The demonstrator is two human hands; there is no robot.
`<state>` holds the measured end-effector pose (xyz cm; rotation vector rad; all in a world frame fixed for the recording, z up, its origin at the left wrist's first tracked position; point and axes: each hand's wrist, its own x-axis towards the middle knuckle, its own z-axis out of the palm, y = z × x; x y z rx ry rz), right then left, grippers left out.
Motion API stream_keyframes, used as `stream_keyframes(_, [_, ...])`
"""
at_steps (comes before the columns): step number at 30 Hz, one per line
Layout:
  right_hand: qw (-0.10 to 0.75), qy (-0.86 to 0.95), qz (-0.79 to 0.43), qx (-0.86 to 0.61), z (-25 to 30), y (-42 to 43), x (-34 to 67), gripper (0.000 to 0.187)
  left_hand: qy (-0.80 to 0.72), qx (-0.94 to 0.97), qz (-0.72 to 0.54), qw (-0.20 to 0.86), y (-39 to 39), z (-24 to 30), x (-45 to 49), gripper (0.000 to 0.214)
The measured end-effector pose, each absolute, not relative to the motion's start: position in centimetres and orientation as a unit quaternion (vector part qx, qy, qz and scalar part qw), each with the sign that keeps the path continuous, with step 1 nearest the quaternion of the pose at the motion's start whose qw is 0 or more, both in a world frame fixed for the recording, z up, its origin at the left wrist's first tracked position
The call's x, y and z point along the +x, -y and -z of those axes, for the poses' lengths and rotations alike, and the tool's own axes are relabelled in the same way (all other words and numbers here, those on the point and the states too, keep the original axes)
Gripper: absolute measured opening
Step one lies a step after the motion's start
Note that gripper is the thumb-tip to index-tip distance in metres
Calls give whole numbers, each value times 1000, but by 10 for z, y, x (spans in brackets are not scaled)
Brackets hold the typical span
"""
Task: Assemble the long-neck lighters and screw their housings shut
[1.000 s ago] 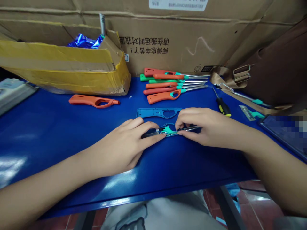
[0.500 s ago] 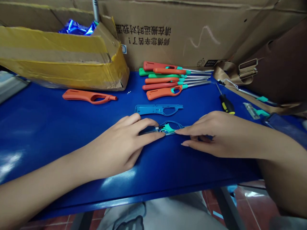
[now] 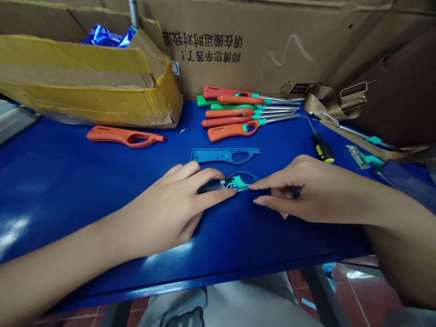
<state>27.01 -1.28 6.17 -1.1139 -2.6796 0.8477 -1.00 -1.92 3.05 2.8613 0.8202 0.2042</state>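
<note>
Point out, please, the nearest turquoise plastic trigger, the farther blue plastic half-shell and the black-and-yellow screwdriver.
Turquoise plastic trigger (image 3: 240, 182), head view: its middle.
Farther blue plastic half-shell (image 3: 216, 156), head view: grip's inner face.
Black-and-yellow screwdriver (image 3: 322, 146), head view: its handle.

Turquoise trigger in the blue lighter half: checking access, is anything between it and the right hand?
Nothing visible: the right hand has its index fingertip at the right end of the turquoise trigger; the left hand is opposite.

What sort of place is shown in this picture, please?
Probably a small assembly or repair workbench: the blue table holds a black-and-yellow screwdriver, a pile of orange, red and green lighters, and an open blue casing half with its inside showing.
</note>
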Motion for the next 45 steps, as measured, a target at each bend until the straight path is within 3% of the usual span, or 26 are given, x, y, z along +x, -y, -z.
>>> stream_keyframes(17, [55,861,-324,-388,-59,14,272,25,-273,956,-72,77,19,-30,-9,60])
stream_keyframes(27, [45,858,-325,-395,-61,14,270,30,-276,953,-87,91,18,-30,-10,49])
stream_keyframes(31, [86,844,-336,-409,-61,13,269,28,-280,951,-92,95,19,-30,-10,45])
stream_keyframes(35, [249,818,-228,-466,-54,-1,271,18,-289,946,-103,106,16,-31,-12,41])
stream_keyframes(38, [259,869,-103,-408,-42,-17,278,14,-297,943,-113,99,9,-33,-17,38])
stream_keyframes(42, [211,915,-102,-328,-25,-33,284,23,-283,941,-169,79,-1,-40,-26,29])
stream_keyframes(45, [198,922,-129,-308,-20,-35,282,17,-254,946,-194,50,-6,-44,-31,20])
